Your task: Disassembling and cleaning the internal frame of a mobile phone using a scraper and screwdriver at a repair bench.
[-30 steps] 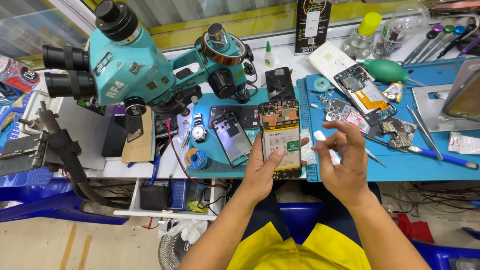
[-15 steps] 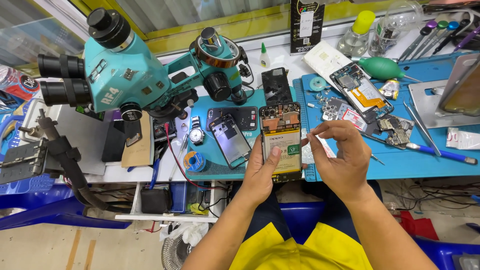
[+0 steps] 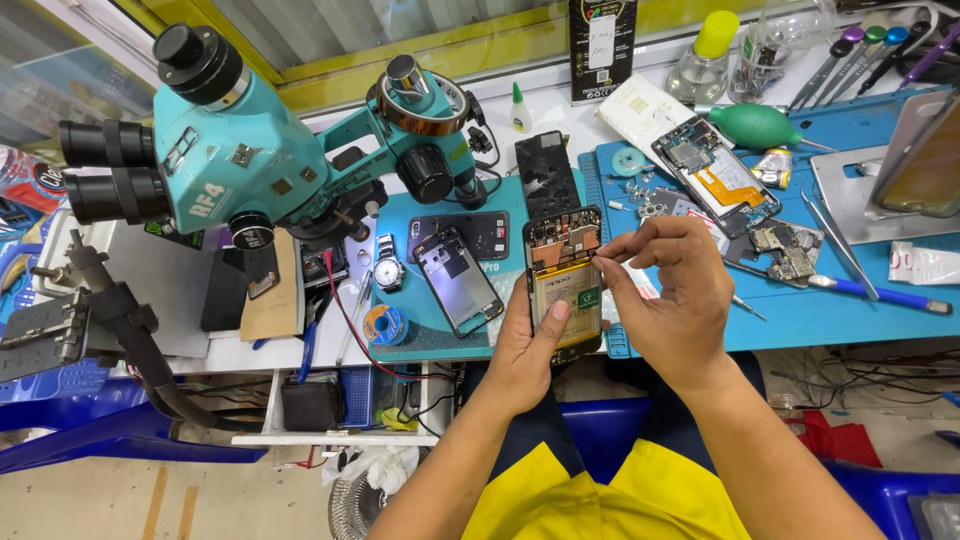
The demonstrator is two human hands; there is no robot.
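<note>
Fingers (image 3: 612, 254) hide opened phone's (image 3: 563, 275) edge.

A phone repair workshop, plainly: teal microscope (image 3: 230, 150) on its arm over a blue work mat (image 3: 440, 330), opened phones (image 3: 718, 176) with bare circuit boards scattered about, screwdrivers (image 3: 850, 55) racked at the back, tweezers (image 3: 840, 243), solder wire roll (image 3: 383, 324), glue bottle (image 3: 519, 108), loose screws and cables crowding the bench.

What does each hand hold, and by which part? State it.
The left hand holds the opened phone by its lower half, thumb on the battery. The right hand pinches at the phone's upper right edge; whether anything is pinched cannot be told.
</note>
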